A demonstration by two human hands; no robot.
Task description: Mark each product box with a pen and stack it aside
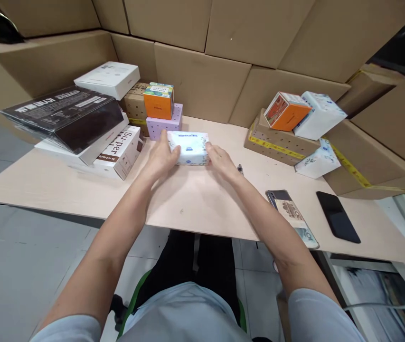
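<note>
A white and pale blue tissue pack with leaf prints lies on the light wooden table in front of me. My left hand grips its left end, the thumb along the near edge. At the opposite end, my right hand presses its fingers against the side, so the pack is held between both hands. Just behind the pack stands a dotted lilac box, with an orange box on top of it.
Several boxes, including a black one and a white one, are stacked at left. At right, a brown carton bears an orange box and a tissue pack. Two phones lie near the front right edge. Cardboard walls enclose the back.
</note>
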